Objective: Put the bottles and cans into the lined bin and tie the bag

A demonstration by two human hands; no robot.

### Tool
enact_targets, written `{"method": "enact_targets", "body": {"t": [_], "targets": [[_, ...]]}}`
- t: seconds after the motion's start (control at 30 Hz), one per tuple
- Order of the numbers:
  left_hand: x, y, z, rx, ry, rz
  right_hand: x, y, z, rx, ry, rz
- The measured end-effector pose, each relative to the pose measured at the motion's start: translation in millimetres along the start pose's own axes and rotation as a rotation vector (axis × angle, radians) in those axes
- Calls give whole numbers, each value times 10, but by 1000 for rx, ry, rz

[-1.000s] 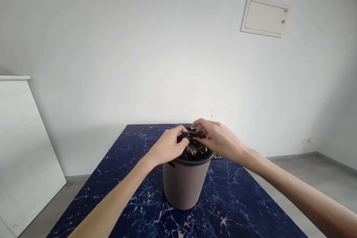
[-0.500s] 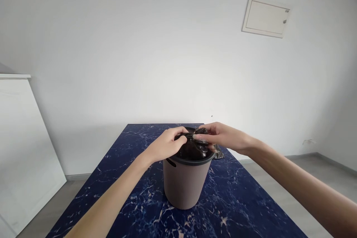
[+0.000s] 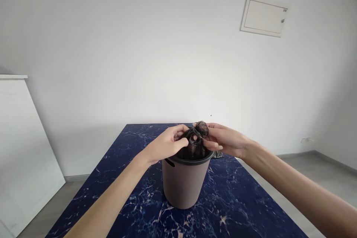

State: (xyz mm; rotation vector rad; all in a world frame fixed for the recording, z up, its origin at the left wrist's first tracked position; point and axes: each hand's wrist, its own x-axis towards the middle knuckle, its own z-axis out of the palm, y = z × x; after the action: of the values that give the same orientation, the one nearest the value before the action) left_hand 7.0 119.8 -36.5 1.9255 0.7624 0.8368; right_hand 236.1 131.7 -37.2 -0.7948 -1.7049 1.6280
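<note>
A grey-brown trash can (image 3: 184,184) with a dark rim stands upright on the table. Inside its mouth is a thin black garbage bag (image 3: 194,152), its top gathered into a twisted loop above the rim. From the left, my left hand (image 3: 170,141) pinches the bag's gathered plastic between thumb and fingers. My right hand (image 3: 223,138) is closed on the other side of the gathered top, where a crumpled tuft bulges up. Some fingertips are hidden behind the plastic.
Under the can is a blue marble-patterned table (image 3: 134,197). Another bit of crumpled black plastic (image 3: 218,154) lies right of the can. A white cabinet (image 3: 25,148) stands at the left, and a white wall (image 3: 139,55) rises behind.
The bag's top has been drawn up into a loop with a tuft standing above the rim. My right hand has turned and its fingers have shifted; my left hand stays nearly in place.
</note>
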Motion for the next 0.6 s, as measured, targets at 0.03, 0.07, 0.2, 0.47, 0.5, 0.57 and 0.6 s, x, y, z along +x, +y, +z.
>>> {"method": "enact_targets", "body": {"t": [0.03,0.07,0.2,0.47,0.5,0.57,0.6], "targets": [[1,-1,-2,0,2,-4,0,12,-5,-6,-1,-1],[1,-3,-4,3,0,-9,0,22,-10,-12,-4,-3],[-3,-14,-10,0,-5,-20,-10,25,-6,-10,-27,-2],[-31,8,-16,-122,33,-54,-112,-101,89,-216,21,-48],[-35,11,-11,-125,44,-61,-117,-109,91,-264,38,-51],[-39,13,0,-129,55,-69,-118,-110,91,-364,103,-71],[-40,11,5,-129,61,-69,-115,-104,91,-414,148,-89]]}}
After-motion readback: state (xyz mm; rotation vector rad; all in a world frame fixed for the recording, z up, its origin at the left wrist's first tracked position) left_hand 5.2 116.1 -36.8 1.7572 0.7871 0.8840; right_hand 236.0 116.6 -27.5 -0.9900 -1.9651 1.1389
